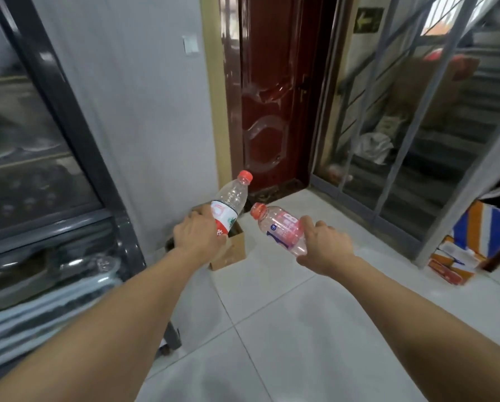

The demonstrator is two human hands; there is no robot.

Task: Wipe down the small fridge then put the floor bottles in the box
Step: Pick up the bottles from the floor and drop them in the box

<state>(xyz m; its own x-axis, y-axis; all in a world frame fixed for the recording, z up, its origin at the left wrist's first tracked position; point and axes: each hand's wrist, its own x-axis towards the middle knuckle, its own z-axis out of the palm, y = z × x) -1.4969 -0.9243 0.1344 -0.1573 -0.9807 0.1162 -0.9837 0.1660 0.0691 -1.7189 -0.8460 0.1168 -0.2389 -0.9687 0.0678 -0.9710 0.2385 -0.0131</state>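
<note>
We find both hands loaded. Our left hand is wrapped round the label of a clear water bottle, red cap up and tilted away to the right. Our right hand clasps the lower body of a pink-tinted bottle, long axis slanted, red cap pointing up-left toward the other bottle. The cardboard box stands on the tiled floor directly beneath and just beyond the left grip, partly hidden by it; it lies down-left of the right grip. We judge the left hand nearer the opening, so its bottle should drop first.
</note>
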